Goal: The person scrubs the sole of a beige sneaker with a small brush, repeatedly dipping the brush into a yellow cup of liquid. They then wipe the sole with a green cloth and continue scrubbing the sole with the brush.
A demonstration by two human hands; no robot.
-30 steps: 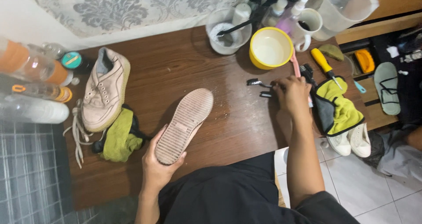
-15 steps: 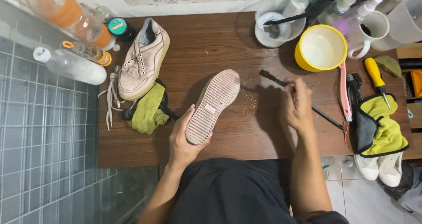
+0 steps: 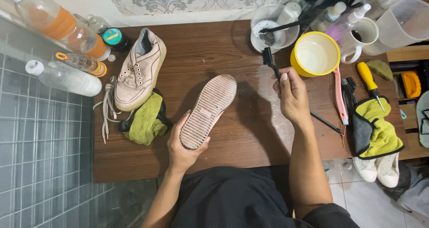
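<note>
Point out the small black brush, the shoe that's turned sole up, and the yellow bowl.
small black brush (image 3: 267, 57), head view, on its bristle head above the right hand.
sole-up shoe (image 3: 209, 109), head view, middle of the ridged sole.
yellow bowl (image 3: 298, 66), head view, on its outer left wall.

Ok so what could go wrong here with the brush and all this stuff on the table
1. The right hand holds the small black brush right beside the yellow bowl and white mug; a wide stroke might knock them.
2. The left hand grips only the heel of the upturned shoe, so hard scrubbing could twist it loose.
</note>
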